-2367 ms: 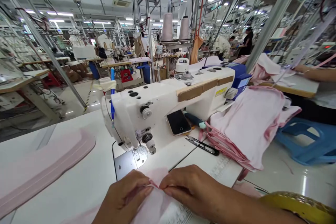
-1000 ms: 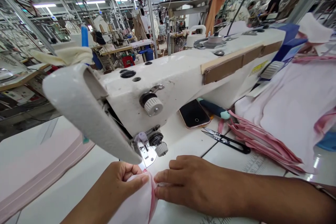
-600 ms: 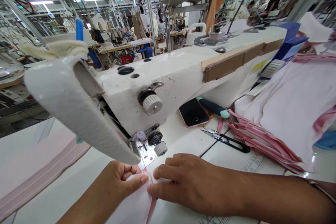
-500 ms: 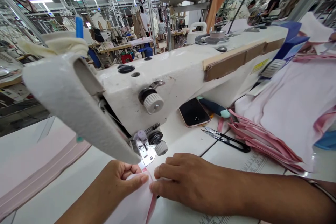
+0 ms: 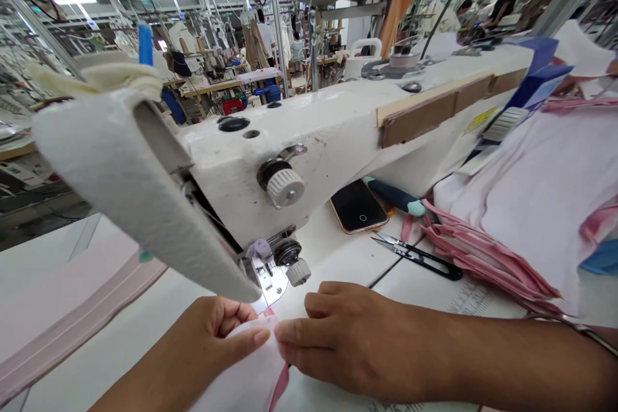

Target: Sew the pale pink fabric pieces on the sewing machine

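Note:
A white sewing machine [image 5: 299, 141] fills the middle of the view, its head leaning over the table. My left hand [image 5: 212, 341] pinches the edge of a pale pink fabric piece [image 5: 246, 373] with a darker pink trim, just in front of the needle plate [image 5: 268, 283]. My right hand [image 5: 352, 338] presses flat on the same fabric piece from the right, its fingertips touching the left thumb. The needle itself is hidden behind the machine head.
A phone [image 5: 357, 206] lies under the machine arm, with black thread snips [image 5: 415, 254] and a teal-tipped tool [image 5: 396, 196] beside it. A stack of pink garments [image 5: 521, 206] sits at the right. Pink fabric [image 5: 67, 315] lies at the left. Other workers sit at far stations.
My view has moved in close to the machine head since the earliest frame. Both hands have carried the pink fabric edge forward toward the needle plate; over the last half second they barely shift.

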The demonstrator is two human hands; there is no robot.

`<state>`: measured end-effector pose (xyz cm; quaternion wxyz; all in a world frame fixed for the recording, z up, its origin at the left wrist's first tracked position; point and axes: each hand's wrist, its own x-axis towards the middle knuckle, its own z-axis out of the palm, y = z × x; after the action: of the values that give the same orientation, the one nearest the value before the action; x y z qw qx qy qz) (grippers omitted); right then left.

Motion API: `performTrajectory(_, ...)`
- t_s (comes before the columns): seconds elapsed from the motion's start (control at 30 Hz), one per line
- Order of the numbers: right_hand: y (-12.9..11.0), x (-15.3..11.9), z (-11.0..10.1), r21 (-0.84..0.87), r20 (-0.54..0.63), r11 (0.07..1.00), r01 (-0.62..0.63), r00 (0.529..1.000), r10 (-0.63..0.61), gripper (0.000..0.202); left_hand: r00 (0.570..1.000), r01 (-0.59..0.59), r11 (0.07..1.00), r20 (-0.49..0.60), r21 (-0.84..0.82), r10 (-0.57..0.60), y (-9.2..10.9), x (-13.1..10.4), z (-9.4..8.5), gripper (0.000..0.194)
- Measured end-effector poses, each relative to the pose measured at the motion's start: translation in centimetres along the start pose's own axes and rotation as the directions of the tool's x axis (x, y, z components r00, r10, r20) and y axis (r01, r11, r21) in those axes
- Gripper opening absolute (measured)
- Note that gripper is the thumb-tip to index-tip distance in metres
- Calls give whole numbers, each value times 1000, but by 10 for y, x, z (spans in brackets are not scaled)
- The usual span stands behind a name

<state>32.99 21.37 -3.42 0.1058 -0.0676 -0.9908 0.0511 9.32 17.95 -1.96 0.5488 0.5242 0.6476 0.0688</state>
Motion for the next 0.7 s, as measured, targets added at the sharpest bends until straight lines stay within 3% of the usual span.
performTrajectory(0.13,1,0,-1,-7,-7,1000,9,1000,-9,24,996,67,998,-61,9,-66,-9,-10,-8,43)
performTrajectory(0.27,0,0,-1,14,10,1000,4,1000,-4,23,984,54,995,-177,85,-38,-16,-11,-14,49)
performTrajectory(0.4,-1,1,0,24,7,1000,-11,1000,11,20,977,56,982,-211,181,-17,-17,-9,-17,45)
performTrajectory(0.6,-1,2,-2,43,25,998,-36,999,35,18,950,51,895,-297,444,93,-18,-14,-12,45)
performTrajectory(0.7,0,2,-2,54,30,998,-36,999,35,20,925,-1,869,-329,495,189,-24,-14,-12,44)
